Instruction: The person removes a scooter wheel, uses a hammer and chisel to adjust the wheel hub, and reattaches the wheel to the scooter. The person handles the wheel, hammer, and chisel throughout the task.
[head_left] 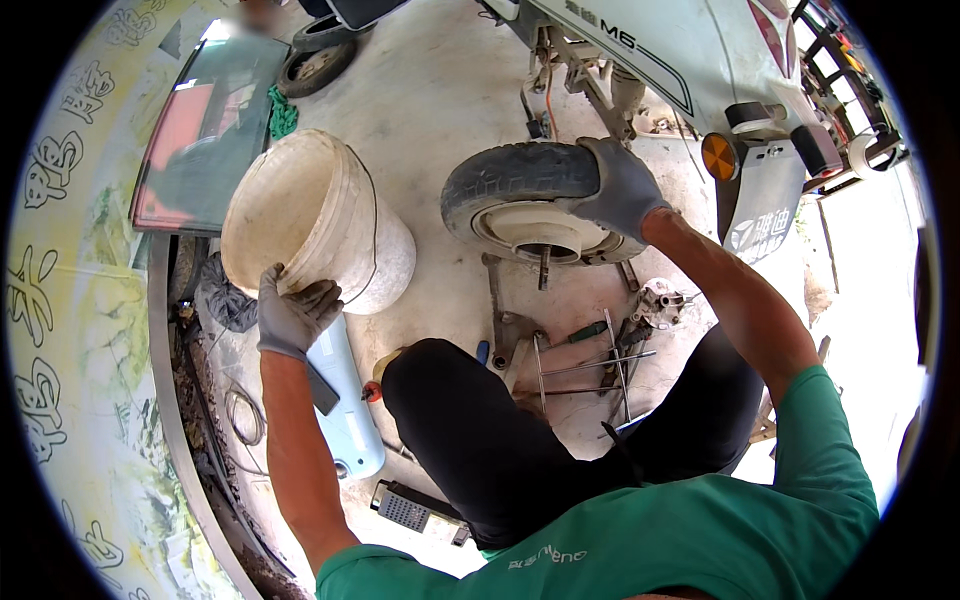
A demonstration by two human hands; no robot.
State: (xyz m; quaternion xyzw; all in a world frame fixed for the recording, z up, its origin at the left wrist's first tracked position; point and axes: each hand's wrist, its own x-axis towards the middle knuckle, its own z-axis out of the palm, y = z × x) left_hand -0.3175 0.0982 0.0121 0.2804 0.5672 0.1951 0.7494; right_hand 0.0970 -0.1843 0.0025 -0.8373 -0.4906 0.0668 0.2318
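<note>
My left hand (297, 314), in a grey glove, grips the near rim of a dirty white bucket (362, 245). The bucket tilts with its mouth toward the upper left, and a thin wire handle hangs over its side. On the right, my gloved right hand (622, 190) is closed over the right side of a scooter wheel (520, 172). That wheel has a black treaded tyre, a pale hub and an axle pointing toward me. Part of the tyre is hidden beneath my fingers.
A pale scooter (690, 60) stands at the upper right. Before my knees lie a cross wrench (617, 372), a green-handled screwdriver (587, 332) and a metal brake part (660, 303). Spare tyres (316, 68), a glass panel (215, 130) and a light-blue panel (350, 420) are at left.
</note>
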